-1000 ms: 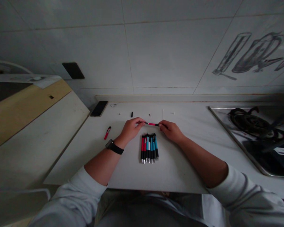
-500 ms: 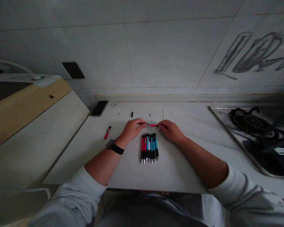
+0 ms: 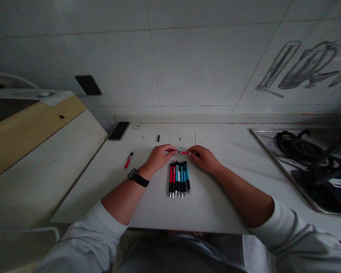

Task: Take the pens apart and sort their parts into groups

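Note:
Between my two hands a red pen (image 3: 183, 152) lies level, just above the counter. My left hand (image 3: 161, 154) pinches its left end, and my right hand (image 3: 204, 156) grips its right end; the fingers cover both tips. Right below, a row of red, blue and white pens (image 3: 179, 179) with black grips lies side by side. A red pen barrel part with a black end (image 3: 129, 160) rests left of my left hand. Behind my hands lie a small black piece (image 3: 158, 138), a tiny dark piece (image 3: 179, 139) and a thin white refill (image 3: 196, 138).
A phone (image 3: 119, 131) lies at the back left, near a small ring-like item (image 3: 136, 127). Tiny pale bits sit along the back. A gas stove (image 3: 304, 159) stands on the right, a white panel (image 3: 53, 155) on the left. The tiled wall closes the back.
My right hand has shifted slightly left along the red pen, its fingers a bit more curled. The other pens and the loose parts stay in place.

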`<state>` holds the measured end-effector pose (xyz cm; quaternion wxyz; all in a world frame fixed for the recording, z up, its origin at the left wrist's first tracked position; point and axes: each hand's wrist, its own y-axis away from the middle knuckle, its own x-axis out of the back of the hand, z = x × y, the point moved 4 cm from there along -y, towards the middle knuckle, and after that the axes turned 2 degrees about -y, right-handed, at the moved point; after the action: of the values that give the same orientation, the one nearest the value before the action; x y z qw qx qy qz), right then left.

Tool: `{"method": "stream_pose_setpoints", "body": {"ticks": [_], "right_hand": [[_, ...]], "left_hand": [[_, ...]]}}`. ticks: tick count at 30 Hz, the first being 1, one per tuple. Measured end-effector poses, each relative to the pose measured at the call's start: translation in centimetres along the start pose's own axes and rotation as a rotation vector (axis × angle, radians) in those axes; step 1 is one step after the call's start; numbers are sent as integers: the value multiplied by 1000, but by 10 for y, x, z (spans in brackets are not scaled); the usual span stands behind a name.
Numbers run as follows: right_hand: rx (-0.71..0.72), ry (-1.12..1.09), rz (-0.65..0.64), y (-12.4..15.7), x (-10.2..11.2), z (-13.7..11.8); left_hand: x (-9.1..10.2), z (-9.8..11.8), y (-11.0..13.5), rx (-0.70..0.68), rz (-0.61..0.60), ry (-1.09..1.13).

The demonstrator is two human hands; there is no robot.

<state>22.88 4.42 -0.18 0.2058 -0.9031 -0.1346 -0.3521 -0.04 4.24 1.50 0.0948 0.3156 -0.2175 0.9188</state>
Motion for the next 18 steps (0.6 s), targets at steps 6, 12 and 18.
{"method": "stream_pose_setpoints", "body": {"ticks": [6, 12, 18], "right_hand": [[1, 45, 28, 1, 4, -5], [-35, 102, 53, 1, 8, -3], [-81, 177, 62, 0, 10, 2]], "left_hand": [[0, -9, -2, 47, 46, 113], [8, -15, -5, 66, 114, 25], [8, -18, -4, 95, 103, -42]]}}
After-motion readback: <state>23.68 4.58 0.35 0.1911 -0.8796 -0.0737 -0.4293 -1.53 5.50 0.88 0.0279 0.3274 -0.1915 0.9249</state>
